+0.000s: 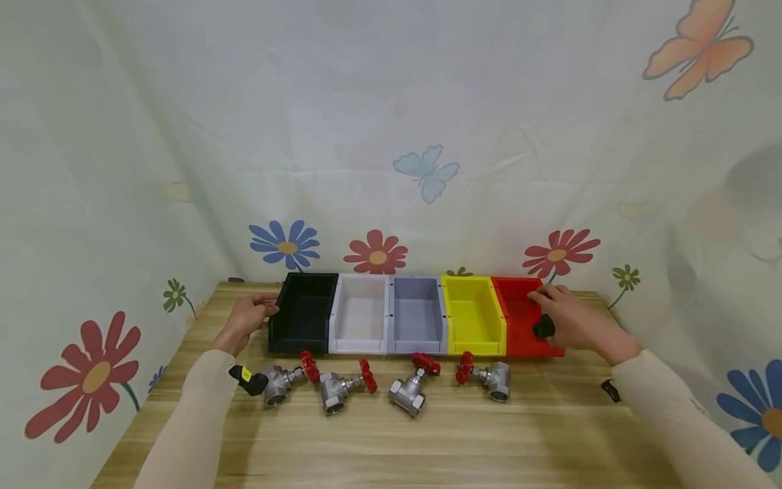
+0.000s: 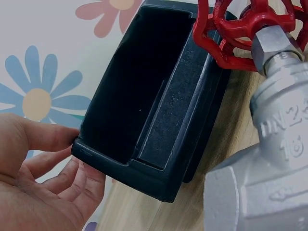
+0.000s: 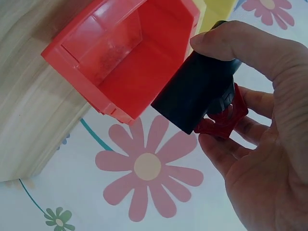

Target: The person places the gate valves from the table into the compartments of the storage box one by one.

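Observation:
In the head view a row of five bins has the black bin at its left end and the red bin at its right. My left hand holds the black bin's left side; the left wrist view shows the thumb at a rim corner and the fingers bent beside it. Over the red bin's right edge, my right hand grips a black valve. The right wrist view shows this valve tilted beside the red bin, its red handwheel near the fingers.
White, grey-blue and yellow bins stand between the end ones. Several metal valves with red handwheels, among them one at the left and one at the right, lie in front on the wooden table. A flowered cloth hangs behind.

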A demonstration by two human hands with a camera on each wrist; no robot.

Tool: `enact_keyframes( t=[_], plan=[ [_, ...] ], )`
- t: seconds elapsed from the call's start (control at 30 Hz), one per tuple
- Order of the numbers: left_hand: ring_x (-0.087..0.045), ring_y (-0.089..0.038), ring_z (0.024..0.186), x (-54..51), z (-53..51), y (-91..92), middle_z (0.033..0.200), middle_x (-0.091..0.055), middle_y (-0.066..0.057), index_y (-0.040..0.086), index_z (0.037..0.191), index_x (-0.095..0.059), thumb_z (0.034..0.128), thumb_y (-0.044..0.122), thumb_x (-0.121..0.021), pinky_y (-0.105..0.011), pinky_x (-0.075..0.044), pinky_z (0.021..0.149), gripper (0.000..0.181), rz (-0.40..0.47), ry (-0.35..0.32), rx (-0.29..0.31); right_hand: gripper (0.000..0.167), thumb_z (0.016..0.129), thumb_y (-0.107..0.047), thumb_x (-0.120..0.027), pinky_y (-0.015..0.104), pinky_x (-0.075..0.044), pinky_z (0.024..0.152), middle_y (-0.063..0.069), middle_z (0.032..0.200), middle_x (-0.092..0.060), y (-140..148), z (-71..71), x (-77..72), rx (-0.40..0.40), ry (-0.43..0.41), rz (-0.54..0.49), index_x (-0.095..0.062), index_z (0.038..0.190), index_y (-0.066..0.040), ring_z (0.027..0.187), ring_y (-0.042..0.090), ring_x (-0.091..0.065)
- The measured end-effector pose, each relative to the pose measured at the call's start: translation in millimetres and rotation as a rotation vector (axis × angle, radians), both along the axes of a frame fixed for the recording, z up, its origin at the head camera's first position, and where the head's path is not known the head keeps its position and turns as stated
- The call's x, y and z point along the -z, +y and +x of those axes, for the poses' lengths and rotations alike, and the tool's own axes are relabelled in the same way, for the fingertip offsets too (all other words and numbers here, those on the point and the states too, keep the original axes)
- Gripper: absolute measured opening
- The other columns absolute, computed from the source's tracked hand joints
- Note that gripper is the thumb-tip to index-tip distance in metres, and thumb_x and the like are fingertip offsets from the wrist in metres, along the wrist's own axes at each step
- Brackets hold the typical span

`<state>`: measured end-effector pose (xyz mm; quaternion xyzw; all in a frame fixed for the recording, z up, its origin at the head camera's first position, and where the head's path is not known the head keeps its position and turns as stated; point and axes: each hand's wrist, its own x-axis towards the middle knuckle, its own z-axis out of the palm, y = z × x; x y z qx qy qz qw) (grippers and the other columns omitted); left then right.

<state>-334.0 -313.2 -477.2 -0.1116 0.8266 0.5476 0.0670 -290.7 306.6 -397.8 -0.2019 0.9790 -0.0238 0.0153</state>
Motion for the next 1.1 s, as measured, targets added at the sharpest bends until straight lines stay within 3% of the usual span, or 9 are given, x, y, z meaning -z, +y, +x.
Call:
enact_keyframes(
  t=[0.3, 0.67, 1.1],
  plan=[
    [-0.048, -0.033, 0.130, 1.7, -2.2, -0.2, 0.149, -0.045, -0.020, 0.007, 0.149, -0.041, 0.1013, 0.016, -0.049, -0.043, -0.049, 0.101, 0.049, 0.010, 0.003, 0.000, 0.093, 0.064, -0.015, -0.089, 0.057, -0.055, 0.086, 0.026, 0.144, -0.041, -1.7, -17.5, 5.4, 0.057, -0.055, -0.032, -0.045, 0.144, -0.002, 0.128, 0.048, -0.037],
    [-0.048, -0.033, 0.129, 2.7, -1.3, -0.4, 0.149, -0.044, -0.021, 0.007, 0.149, -0.041, 0.1013, 0.015, -0.049, -0.046, -0.047, 0.103, 0.049, 0.022, 0.004, 0.001, 0.094, 0.063, -0.016, -0.090, 0.055, -0.057, 0.084, 0.024, 0.141, -0.044, -1.7, -35.0, 18.8, 0.097, -0.087, -0.024, -0.045, 0.145, -0.004, 0.122, 0.044, -0.042],
    [-0.049, -0.032, 0.128, -0.3, -0.9, 0.2, 0.149, -0.045, -0.020, 0.007, 0.148, -0.042, 0.1011, 0.016, -0.049, -0.037, -0.051, 0.094, 0.049, 0.014, -0.007, -0.003, 0.097, 0.062, -0.017, -0.091, 0.059, -0.054, 0.088, 0.024, 0.144, -0.041, -3.8, -47.1, 32.1, 0.141, -0.151, -0.022, -0.043, 0.147, -0.006, 0.125, 0.047, -0.041]
  ],
)
